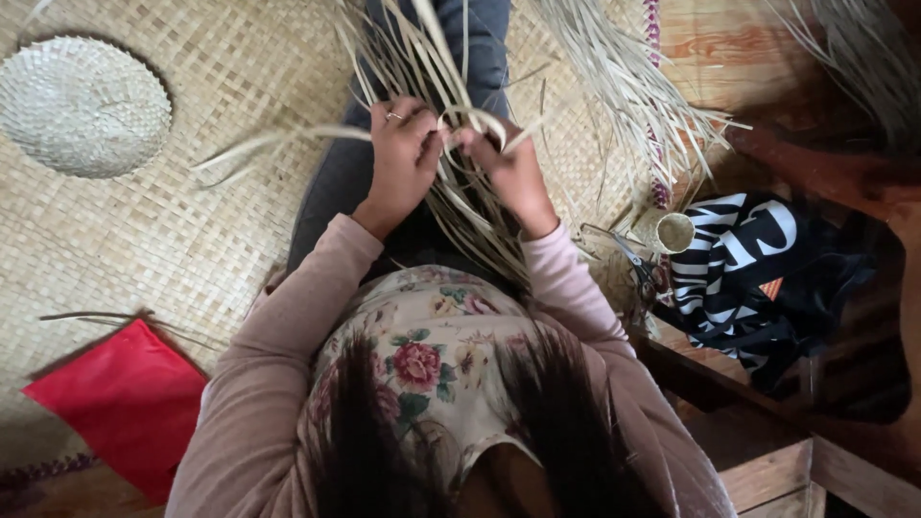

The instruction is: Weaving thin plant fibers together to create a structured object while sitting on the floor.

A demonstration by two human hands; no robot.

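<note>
Both hands closed on strips (451, 182): left hand (403, 153) pinches one flat, right hand (504, 158) bends another over it, keeping the weave tight above the mat (192, 221).

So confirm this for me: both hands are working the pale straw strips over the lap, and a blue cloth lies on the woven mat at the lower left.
Not quite. The head view shows the cloth is red, not blue. The rest holds: the left hand and right hand work the pale straw strips over the lap, on the woven mat.

Left grip (403, 153) closed, right grip (504, 158) closed — close together
</note>
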